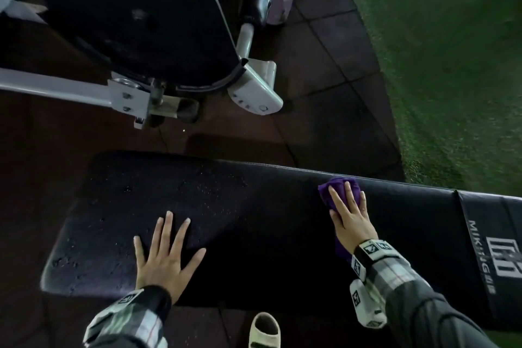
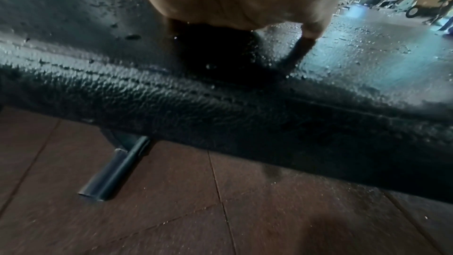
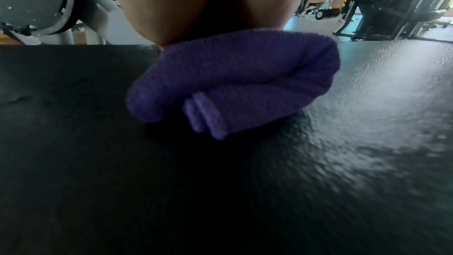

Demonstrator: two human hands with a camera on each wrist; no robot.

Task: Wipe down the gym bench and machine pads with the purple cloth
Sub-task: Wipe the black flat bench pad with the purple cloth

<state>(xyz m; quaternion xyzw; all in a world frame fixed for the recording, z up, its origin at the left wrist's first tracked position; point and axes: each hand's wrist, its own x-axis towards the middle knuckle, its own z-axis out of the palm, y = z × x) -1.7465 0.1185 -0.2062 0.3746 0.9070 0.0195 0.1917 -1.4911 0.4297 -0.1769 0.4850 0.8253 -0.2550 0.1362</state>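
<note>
While droplets bead on the wide left end of the counter (image 1: pixel 113 206), the left hand (image 1: pixel 166 257) lies flat there, fingers spread and straight, holding nothing. Further right, the right hand (image 1: pixel 350 217) presses the cloth (image 1: pixel 333 192) down near the far edge, fingers straight on top. The pad's long axis runs left to right, so the unwiped wet stretch lies to the cloth's left, toward the bracing hand.
</note>
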